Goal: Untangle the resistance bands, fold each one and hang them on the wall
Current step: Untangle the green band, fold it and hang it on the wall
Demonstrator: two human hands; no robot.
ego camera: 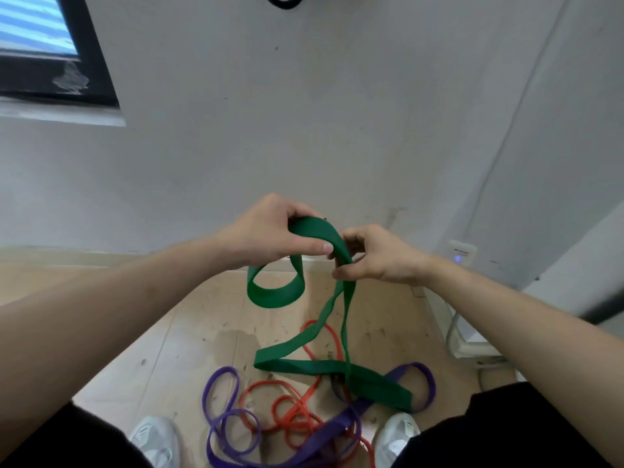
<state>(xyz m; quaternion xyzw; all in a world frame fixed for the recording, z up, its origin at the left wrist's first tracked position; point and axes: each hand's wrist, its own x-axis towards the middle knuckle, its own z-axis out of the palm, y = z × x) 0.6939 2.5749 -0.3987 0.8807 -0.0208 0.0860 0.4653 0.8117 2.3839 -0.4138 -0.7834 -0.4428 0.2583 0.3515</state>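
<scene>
Together, left hand (270, 233) and right hand (374, 256) grip green band (315, 231).

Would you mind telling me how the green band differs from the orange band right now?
The green band is wide and flat; the orange band is narrow. Both hands, left hand and right hand, grip the green band up high; the orange band lies on the floor untouched. Both overlap the purple band.
</scene>
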